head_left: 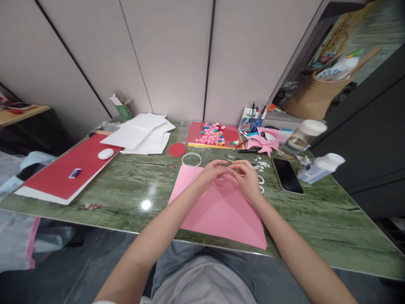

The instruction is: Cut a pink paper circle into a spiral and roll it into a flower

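Observation:
My left hand and my right hand meet at the fingertips above the far part of a stack of pink paper. Both have their fingers bent and closed in a pinch. Whatever sits between them is too small and hidden to name. Just under the fingers, a faint round shape shows on the pink sheet. A white ring lies beyond the paper's far left corner, with a red paper disc behind it. Close to my right hand are small white pieces and white rings.
Pink and blue paper balls lie on a red sheet at the back. White sheets, a red board and a white mouse are left. Right stand a phone, a clear bottle and a white bottle.

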Action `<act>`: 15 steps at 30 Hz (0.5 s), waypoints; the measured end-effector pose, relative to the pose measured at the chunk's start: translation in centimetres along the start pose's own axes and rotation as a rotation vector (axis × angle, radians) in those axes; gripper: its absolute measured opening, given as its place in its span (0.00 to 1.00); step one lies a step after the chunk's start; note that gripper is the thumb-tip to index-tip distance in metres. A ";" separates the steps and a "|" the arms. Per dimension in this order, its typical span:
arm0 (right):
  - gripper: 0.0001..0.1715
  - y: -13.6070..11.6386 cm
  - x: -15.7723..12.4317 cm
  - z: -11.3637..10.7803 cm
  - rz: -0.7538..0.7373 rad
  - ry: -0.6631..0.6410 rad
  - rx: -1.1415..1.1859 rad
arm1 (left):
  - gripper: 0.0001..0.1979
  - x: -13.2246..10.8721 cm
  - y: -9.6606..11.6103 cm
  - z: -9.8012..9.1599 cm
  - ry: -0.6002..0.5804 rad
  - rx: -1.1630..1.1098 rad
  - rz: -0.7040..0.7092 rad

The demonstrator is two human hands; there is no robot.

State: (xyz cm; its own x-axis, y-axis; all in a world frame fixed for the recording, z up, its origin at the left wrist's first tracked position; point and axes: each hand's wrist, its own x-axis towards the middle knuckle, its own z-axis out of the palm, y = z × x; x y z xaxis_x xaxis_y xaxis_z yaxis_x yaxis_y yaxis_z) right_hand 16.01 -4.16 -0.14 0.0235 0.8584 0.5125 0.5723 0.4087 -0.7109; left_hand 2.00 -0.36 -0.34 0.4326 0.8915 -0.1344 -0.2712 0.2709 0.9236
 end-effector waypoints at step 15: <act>0.04 -0.2 0.3 -0.3 -0.024 -0.073 0.092 | 0.18 -0.4 0.2 0.4 -0.090 0.109 0.006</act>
State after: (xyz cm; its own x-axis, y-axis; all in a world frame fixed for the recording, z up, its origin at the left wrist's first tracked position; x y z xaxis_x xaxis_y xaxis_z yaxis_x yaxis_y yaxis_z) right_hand 16.15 -4.01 0.28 -0.0510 0.8669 0.4959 0.4944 0.4534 -0.7416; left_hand 2.11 -0.76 -0.02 0.5079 0.8555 -0.1003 -0.1813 0.2201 0.9585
